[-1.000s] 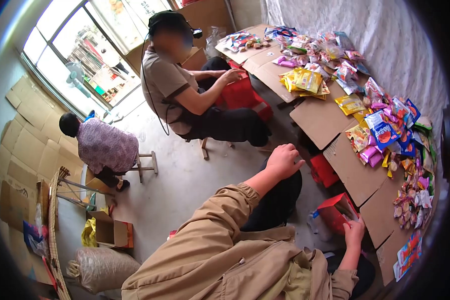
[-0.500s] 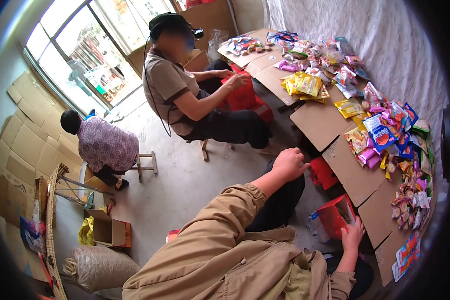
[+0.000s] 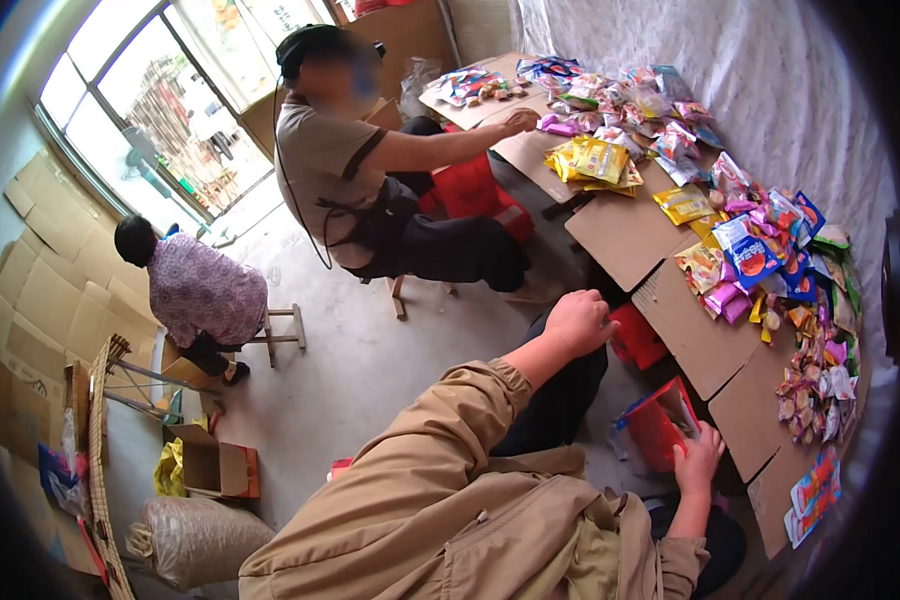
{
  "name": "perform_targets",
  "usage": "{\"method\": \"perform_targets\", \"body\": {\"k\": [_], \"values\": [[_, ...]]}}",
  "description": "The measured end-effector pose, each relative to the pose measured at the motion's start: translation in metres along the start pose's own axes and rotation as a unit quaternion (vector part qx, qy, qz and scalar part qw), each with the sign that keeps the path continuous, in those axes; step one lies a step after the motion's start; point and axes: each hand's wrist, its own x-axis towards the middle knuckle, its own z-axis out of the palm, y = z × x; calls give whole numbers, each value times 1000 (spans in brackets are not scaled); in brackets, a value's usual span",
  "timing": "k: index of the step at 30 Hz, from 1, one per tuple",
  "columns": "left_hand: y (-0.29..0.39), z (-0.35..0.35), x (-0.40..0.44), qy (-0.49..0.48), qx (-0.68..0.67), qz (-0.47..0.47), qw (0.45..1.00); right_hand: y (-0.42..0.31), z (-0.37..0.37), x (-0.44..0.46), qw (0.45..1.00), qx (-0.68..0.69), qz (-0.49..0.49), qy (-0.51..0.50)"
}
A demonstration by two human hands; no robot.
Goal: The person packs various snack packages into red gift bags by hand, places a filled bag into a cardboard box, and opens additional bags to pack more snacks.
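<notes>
My right hand (image 3: 698, 460) grips the near edge of an open red box (image 3: 660, 425), low beside the table edge. The box is tilted, with its pale inside partly showing. Over my dark-trousered knee (image 3: 560, 400) is my left hand (image 3: 580, 325), fingers loosely bent and slightly apart, with nothing visible in them. Another red box (image 3: 635, 337) lies just past that hand, below the cardboard tabletop (image 3: 695, 330). On the tabletop are blue snack packets (image 3: 753, 258), yellow packets (image 3: 600, 160) and a heap of small wrapped snacks (image 3: 815, 395).
A co-worker (image 3: 335, 170) sits across on a stool, one hand (image 3: 520, 122) over the snacks, beside a red container (image 3: 465, 190). Behind, another person (image 3: 205, 290) sits facing away. An open carton (image 3: 215, 465) and a stuffed sack (image 3: 200, 540) stand on the floor. Printed cards (image 3: 815, 497) lie at the near table corner.
The co-worker's arm has stretched from the red container to the snack pile. The view has shifted slightly. My right hand still holds the red box, and my left hand keeps its pose.
</notes>
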Motion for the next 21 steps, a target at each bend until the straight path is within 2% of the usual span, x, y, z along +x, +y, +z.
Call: {"method": "perform_targets", "body": {"k": [2,10,16,21], "values": [[3,2,2,-4,13,4,1000,-12,-8,0,1000,-5,-21,18],[16,11,10,-30,14,21,999,-27,-33,-26,998,20,-54,-40],[24,13,7,-40,4,34,999,-27,-37,-50,996,68,-21,-52],[24,15,5,-24,-2,40,999,-37,-49,-52,997,56,-23,-41]]}}
